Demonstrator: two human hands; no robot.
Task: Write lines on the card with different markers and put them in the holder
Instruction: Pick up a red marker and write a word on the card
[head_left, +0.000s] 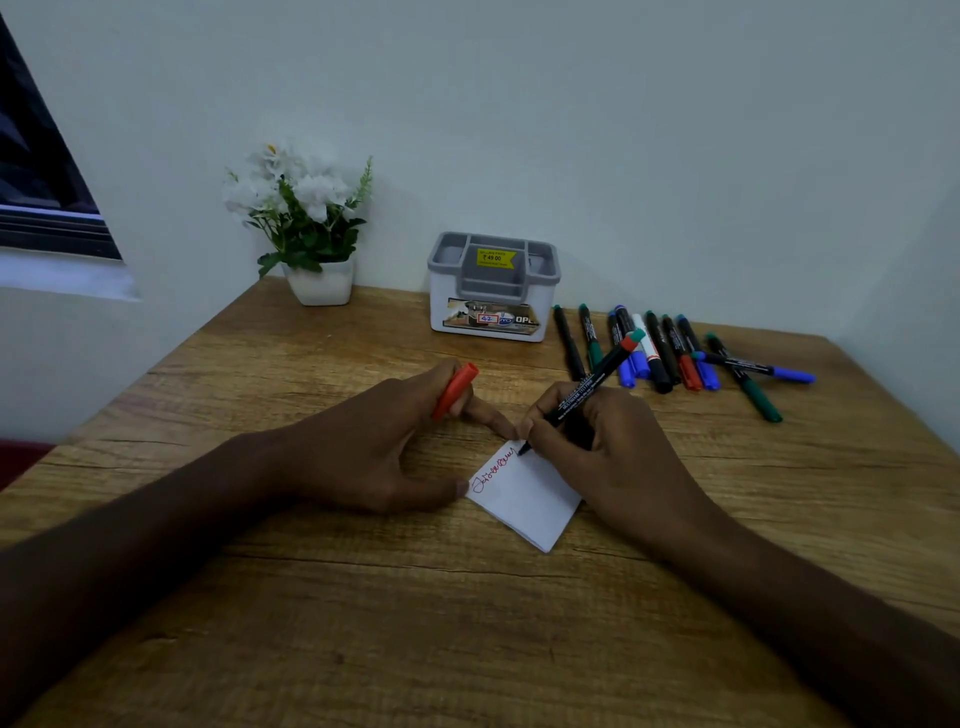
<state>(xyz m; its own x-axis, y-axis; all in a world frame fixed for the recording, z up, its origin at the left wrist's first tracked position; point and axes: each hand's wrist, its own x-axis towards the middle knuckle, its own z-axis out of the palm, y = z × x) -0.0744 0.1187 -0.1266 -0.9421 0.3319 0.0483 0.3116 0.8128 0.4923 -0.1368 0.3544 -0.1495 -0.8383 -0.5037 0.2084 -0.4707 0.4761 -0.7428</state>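
While my right hand pinches the red marker with its tip at the far end of the card, my left hand does two jobs: its fingers curl around the red cap and a fingertip and the thumb press the card's near-left edge to the bench. One line of red scribble already runs along the card's left side. The card lies between my hands, tilted to the bench edge.

My main worry is the card skating. It looks thin and folded, and only fingertips pin it, so a hard stroke could twist it and smear the wet line. My right palm rests on the card's right part, and I judge it could drag through fresh ink if I write the next line lower. The cap could also slip from my left hand while that hand is busy pressing.

Later, the holder stands well apart at the back, against the wall; a marker dropped in carelessly might tip it or miss a compartment. The spare markers lie loose in a row to its right and could roll.

Wood-grain laminate covers the bench, the light is dim, a pale wall stands behind, a potted plant with white flowers sits at the left, and a dark window is further left.
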